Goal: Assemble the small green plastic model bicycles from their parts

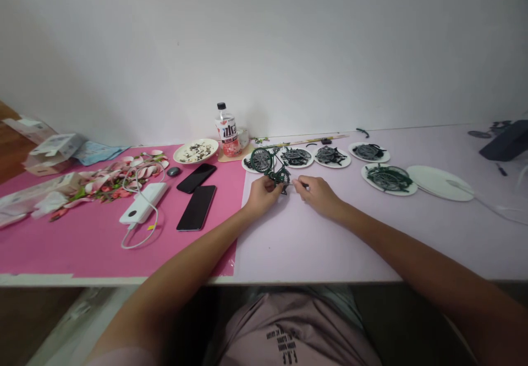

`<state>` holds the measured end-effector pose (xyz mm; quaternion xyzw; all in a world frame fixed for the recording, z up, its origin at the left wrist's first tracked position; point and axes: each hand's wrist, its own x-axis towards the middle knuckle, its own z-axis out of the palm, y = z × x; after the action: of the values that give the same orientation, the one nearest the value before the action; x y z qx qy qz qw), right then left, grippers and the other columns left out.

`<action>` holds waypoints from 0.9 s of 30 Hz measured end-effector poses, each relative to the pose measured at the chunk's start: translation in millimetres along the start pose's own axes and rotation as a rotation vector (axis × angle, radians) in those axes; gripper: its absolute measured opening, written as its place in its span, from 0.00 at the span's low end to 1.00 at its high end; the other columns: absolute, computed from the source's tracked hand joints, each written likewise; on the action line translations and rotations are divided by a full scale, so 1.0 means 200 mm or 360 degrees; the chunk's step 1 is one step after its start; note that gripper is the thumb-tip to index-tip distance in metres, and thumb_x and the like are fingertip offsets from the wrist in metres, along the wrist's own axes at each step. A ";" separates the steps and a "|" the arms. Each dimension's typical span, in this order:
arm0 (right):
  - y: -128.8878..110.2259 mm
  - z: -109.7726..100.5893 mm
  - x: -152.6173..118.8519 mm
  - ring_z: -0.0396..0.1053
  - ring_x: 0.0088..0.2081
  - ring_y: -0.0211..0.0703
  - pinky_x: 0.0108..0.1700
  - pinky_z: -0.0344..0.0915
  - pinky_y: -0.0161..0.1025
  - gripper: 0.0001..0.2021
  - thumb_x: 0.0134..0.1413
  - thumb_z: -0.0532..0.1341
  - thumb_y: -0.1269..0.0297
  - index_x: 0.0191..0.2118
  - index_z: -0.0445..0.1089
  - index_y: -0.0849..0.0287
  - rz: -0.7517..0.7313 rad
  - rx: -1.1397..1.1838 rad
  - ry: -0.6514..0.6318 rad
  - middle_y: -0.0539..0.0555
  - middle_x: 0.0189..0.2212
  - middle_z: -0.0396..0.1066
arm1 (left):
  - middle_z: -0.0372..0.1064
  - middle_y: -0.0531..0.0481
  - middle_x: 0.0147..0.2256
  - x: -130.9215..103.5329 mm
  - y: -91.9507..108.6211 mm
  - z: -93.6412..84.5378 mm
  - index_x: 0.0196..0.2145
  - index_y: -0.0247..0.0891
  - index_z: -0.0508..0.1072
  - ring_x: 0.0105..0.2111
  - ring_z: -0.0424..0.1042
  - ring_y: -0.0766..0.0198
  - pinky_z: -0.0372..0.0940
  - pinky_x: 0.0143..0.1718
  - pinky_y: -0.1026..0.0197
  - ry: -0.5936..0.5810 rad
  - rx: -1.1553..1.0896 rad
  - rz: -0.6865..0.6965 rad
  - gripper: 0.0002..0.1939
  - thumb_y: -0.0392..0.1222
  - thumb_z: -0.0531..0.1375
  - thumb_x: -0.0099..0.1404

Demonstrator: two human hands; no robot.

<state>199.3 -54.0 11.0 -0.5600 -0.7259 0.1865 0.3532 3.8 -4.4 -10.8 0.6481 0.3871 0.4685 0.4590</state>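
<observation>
A small dark-green model bicycle (pixel 272 167) stands tilted over the pale part of the table, its larger wheel pointing away from me. My left hand (pixel 263 194) pinches it by the near end. Close to that end, on the right, my right hand (pixel 317 192) has its thumb and forefinger pressed together. Whatever sits between those fingertips is too small to make out. Just beyond the bicycle are white plates of dark parts, among them one plate (pixel 308 163) partly behind it and another plate (pixel 348 160) to its right.
On the right are a plate of green wheels (pixel 413 190) and stacked white plates (pixel 438 181). Two phones (pixel 196 207), a white power bank (pixel 145 203) with its cable, artificial petals (pixel 124 176), a bowl (pixel 196 159) and a drink bottle (pixel 228 129) occupy the pink side.
</observation>
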 end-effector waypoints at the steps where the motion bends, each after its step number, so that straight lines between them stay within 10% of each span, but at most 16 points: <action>1: 0.00 0.00 0.00 0.63 0.23 0.40 0.31 0.55 0.38 0.21 0.69 0.53 0.49 0.25 0.58 0.54 -0.0010 -0.0010 0.0013 0.47 0.19 0.66 | 0.82 0.40 0.37 0.00 0.00 0.00 0.37 0.33 0.77 0.38 0.82 0.54 0.75 0.40 0.58 0.0002 -0.0007 -0.0003 0.11 0.42 0.71 0.61; 27: 0.02 -0.01 0.01 0.66 0.38 0.50 0.45 0.63 0.46 0.19 0.73 0.47 0.49 0.32 0.60 0.52 -0.0104 0.0115 0.0515 0.55 0.33 0.67 | 0.81 0.37 0.45 0.02 -0.03 -0.02 0.43 0.34 0.74 0.45 0.81 0.50 0.74 0.50 0.51 -0.0091 -0.0170 0.0024 0.19 0.50 0.70 0.63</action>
<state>202.6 -50.2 10.1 -0.5458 -0.6702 0.1080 0.4912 0.6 1.9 -14.7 0.6387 0.3434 0.4731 0.5003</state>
